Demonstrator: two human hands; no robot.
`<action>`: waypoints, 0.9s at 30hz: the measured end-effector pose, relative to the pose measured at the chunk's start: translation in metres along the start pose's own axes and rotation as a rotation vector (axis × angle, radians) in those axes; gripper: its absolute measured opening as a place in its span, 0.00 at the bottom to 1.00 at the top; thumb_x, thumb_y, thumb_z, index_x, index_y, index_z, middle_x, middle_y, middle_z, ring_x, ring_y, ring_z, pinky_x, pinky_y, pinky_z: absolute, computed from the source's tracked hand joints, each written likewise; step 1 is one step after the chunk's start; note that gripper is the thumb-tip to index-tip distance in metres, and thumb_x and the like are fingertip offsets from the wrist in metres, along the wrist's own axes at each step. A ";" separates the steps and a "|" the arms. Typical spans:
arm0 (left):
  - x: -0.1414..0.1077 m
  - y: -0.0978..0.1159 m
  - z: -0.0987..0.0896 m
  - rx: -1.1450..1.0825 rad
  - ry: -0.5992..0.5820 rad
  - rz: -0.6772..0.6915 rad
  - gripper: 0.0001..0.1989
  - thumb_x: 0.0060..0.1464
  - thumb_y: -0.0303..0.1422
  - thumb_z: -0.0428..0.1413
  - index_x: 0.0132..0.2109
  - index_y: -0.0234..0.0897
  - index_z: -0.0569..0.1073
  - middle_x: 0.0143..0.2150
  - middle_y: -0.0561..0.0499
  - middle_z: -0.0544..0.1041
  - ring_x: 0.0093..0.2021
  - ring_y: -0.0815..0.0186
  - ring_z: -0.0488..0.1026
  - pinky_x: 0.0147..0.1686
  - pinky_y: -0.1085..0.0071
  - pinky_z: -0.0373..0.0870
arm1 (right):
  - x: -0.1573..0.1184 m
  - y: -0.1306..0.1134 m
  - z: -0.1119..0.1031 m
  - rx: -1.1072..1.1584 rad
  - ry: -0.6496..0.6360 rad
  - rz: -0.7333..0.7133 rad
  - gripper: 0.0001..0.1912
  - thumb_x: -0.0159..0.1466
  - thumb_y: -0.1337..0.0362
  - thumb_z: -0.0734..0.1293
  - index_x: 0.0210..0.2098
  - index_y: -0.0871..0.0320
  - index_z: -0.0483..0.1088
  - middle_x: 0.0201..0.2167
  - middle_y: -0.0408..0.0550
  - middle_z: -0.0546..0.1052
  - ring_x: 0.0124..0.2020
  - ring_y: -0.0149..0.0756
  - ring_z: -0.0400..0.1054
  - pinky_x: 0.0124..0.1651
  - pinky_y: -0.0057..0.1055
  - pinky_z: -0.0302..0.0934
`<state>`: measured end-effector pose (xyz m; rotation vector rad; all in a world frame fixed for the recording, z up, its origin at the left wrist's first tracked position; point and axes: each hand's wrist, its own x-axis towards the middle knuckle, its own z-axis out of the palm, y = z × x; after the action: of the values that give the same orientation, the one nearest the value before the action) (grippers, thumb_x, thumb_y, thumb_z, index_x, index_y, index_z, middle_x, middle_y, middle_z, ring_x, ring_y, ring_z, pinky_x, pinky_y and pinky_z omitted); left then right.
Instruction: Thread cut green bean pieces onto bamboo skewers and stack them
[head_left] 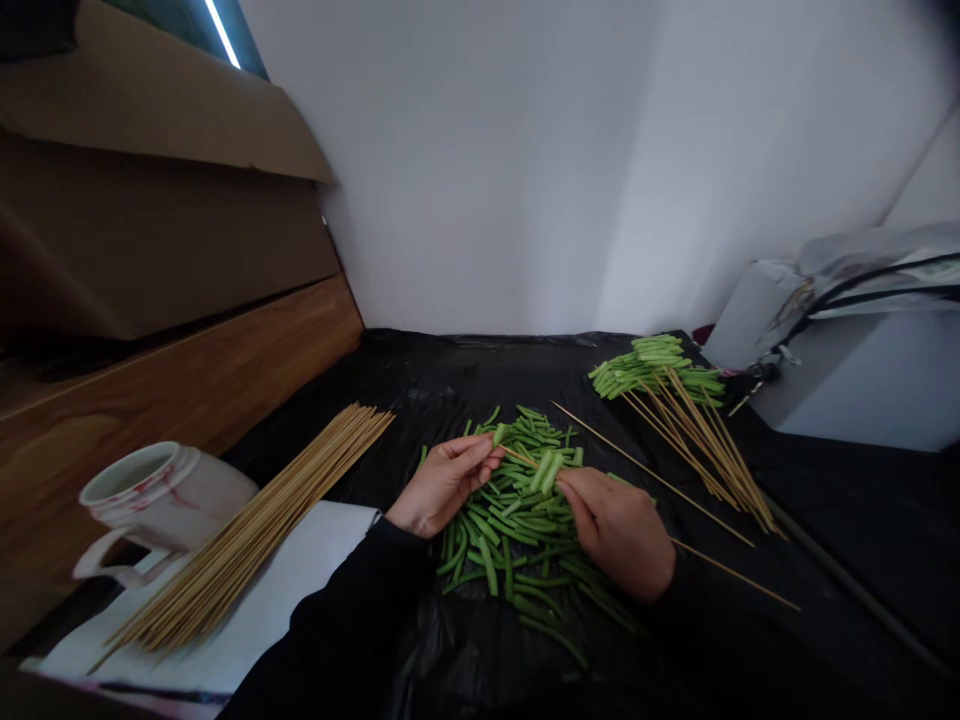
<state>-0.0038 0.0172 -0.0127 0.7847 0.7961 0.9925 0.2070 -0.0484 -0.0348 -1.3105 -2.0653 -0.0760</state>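
My left hand pinches a short green bean piece at the tip of a bamboo skewer. Closed around that skewer, my right hand has its thumb and finger against bean pieces threaded side by side on it. The skewer's other end sticks out past my right hand toward the lower right. Below both hands lies a loose pile of cut green beans. A single bare skewer rests to the right of the pile.
Loose skewers lie at left on white paper, against a tipped white mug. Filled bean skewers are stacked at back right, near a grey box. A cardboard box stands at left; black plastic covers the surface.
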 end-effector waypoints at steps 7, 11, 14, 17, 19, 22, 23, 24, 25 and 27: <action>0.000 -0.003 0.001 0.016 -0.004 -0.003 0.09 0.45 0.28 0.66 0.37 0.30 0.80 0.33 0.47 0.79 0.29 0.75 0.72 0.32 0.81 0.69 | -0.002 -0.001 0.001 -0.096 -0.009 -0.033 0.14 0.67 0.70 0.54 0.36 0.58 0.70 0.30 0.46 0.75 0.31 0.33 0.68 0.36 0.29 0.56; -0.001 -0.004 0.002 0.007 -0.021 -0.016 0.09 0.45 0.28 0.66 0.36 0.30 0.80 0.33 0.47 0.79 0.28 0.76 0.72 0.31 0.81 0.68 | -0.002 -0.001 0.000 -0.046 -0.022 -0.020 0.13 0.67 0.70 0.54 0.36 0.58 0.69 0.29 0.46 0.74 0.31 0.33 0.68 0.36 0.29 0.55; -0.001 -0.005 0.003 0.017 -0.027 -0.026 0.10 0.44 0.29 0.67 0.36 0.30 0.80 0.33 0.48 0.79 0.28 0.76 0.72 0.31 0.80 0.68 | -0.002 -0.001 0.001 0.028 -0.034 -0.009 0.14 0.68 0.69 0.53 0.34 0.58 0.68 0.29 0.46 0.74 0.33 0.33 0.68 0.37 0.29 0.56; -0.001 -0.007 0.004 0.031 -0.026 -0.029 0.10 0.44 0.29 0.67 0.35 0.30 0.80 0.32 0.48 0.79 0.28 0.76 0.71 0.32 0.80 0.68 | -0.002 -0.001 0.002 0.040 -0.019 -0.012 0.14 0.68 0.68 0.53 0.33 0.58 0.67 0.29 0.46 0.74 0.33 0.33 0.68 0.37 0.29 0.55; -0.001 -0.008 0.003 0.036 -0.042 -0.029 0.10 0.44 0.30 0.66 0.36 0.30 0.80 0.33 0.48 0.79 0.28 0.76 0.71 0.33 0.80 0.67 | -0.002 -0.001 0.003 0.022 -0.005 -0.012 0.13 0.68 0.69 0.54 0.32 0.58 0.67 0.28 0.45 0.73 0.31 0.33 0.67 0.36 0.29 0.54; -0.001 -0.010 0.003 0.050 -0.068 -0.022 0.10 0.45 0.31 0.66 0.36 0.30 0.80 0.33 0.48 0.79 0.29 0.76 0.71 0.33 0.79 0.67 | -0.003 -0.002 0.003 0.008 -0.008 0.001 0.14 0.68 0.68 0.54 0.30 0.58 0.66 0.26 0.44 0.72 0.29 0.33 0.66 0.34 0.30 0.53; -0.001 -0.010 0.003 0.056 -0.070 -0.019 0.10 0.45 0.31 0.66 0.36 0.30 0.80 0.33 0.48 0.79 0.29 0.76 0.71 0.33 0.79 0.66 | -0.003 -0.003 0.004 0.015 -0.021 0.003 0.14 0.68 0.68 0.53 0.31 0.58 0.66 0.26 0.44 0.72 0.29 0.33 0.66 0.34 0.30 0.52; -0.001 -0.010 0.003 0.062 -0.070 -0.018 0.10 0.45 0.31 0.66 0.36 0.31 0.80 0.33 0.48 0.79 0.29 0.76 0.71 0.34 0.79 0.66 | -0.003 -0.003 0.004 0.028 -0.036 0.005 0.14 0.69 0.68 0.53 0.31 0.58 0.66 0.26 0.44 0.72 0.29 0.33 0.66 0.34 0.30 0.52; -0.001 -0.011 0.003 0.069 -0.071 -0.017 0.10 0.45 0.31 0.66 0.36 0.31 0.80 0.33 0.48 0.79 0.29 0.75 0.71 0.34 0.78 0.66 | -0.003 -0.003 0.004 0.042 -0.050 0.007 0.14 0.69 0.67 0.53 0.32 0.58 0.66 0.27 0.44 0.72 0.29 0.33 0.66 0.34 0.30 0.52; 0.000 -0.012 0.003 0.080 -0.079 -0.012 0.10 0.45 0.32 0.66 0.36 0.31 0.80 0.33 0.48 0.79 0.30 0.75 0.71 0.35 0.78 0.66 | -0.002 -0.003 0.004 0.066 -0.066 0.011 0.15 0.69 0.67 0.52 0.32 0.58 0.66 0.28 0.44 0.73 0.30 0.33 0.67 0.34 0.30 0.53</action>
<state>0.0037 0.0123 -0.0208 0.8816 0.7756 0.9177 0.2028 -0.0501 -0.0385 -1.2996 -2.0976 0.0407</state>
